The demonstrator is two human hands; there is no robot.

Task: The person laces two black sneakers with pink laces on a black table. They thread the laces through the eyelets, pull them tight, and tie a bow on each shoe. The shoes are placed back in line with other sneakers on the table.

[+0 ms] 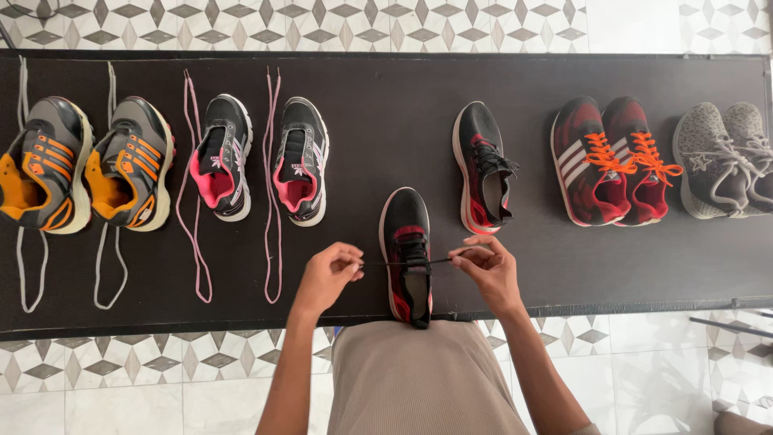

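Shoes are seen from above, lined up on a long dark counter (386,80) over a patterned tile floor (121,362). At the near edge, in the middle, a black and red sneaker (407,250) lies with its toe pointing away from the viewer and its heel at the counter's edge. A black lace (403,262) is stretched sideways across its tongue. The left hand (328,275) is just left of the sneaker, its grip pinched narrow on one end of the lace. The right hand (489,270) is just right of the sneaker, its grip likewise pinched on the other end. The sneaker lies between the two hands, touched only through the lace.

Its matching black and red sneaker (481,165) stands farther back and slightly right, already laced. To the right are set a red pair with orange laces (616,159) and, at the far right, a grey speckled pair (725,157). To the left stand a grey and pink pair (262,157) with loose pink laces (197,201) laid beside each shoe, and at the far left a grey and orange pair (84,165) with loose grey laces (109,274). No packages, labels or signs can be made out on the counter.
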